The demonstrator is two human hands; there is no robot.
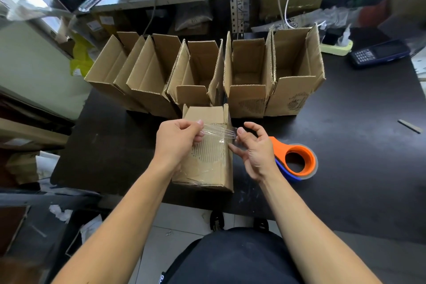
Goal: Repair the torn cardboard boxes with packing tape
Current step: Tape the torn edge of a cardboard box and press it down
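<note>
Head view shows us holding a short strip of clear tape stretched between both hands just above the near cardboard box, which lies on the dark worktop in front of a row of open boxes. Our left hand pinches one end of the strip between thumb and fingers; our right hand pinches the other end with thumb and forefinger, the remaining fingers spread loose.

The strip already looks creased along its length, so we judge the chief risk to be the tape folding onto itself or clinging to our fingers before it lands. If we lower it slack or crooked, it may wrinkle and miss the scuffed, torn patch on the box's face. The box is unsteadied, so pressing down on one side could shift it. The tape dispenser lies just beside our right hand, and we could knock it.
</note>
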